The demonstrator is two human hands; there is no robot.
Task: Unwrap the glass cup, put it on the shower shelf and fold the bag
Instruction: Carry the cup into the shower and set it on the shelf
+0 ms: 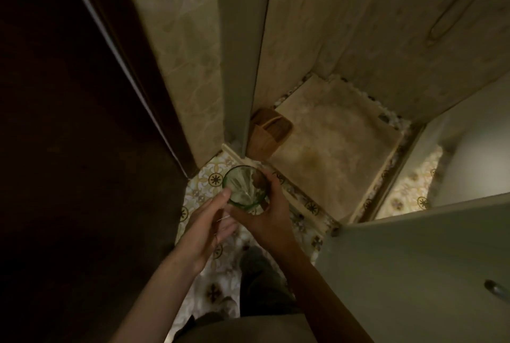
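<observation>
Patterned floor tiles point(209, 177) below — round green-rimmed glass cup point(244, 187) in right hand point(265, 221) grip, left hand point(209, 221) loose beside.

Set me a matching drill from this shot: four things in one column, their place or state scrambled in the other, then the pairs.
Things:
1. glass cup
2. left hand
3. wicker basket
4. shower mat

Place or state:
A. lies flat on the shower floor
B. held from the side by the right hand
C. stands in the shower's near left corner
D. fingertips at the cup's rim

Pairs: 1-B, 2-D, 3-C, 4-A
</observation>
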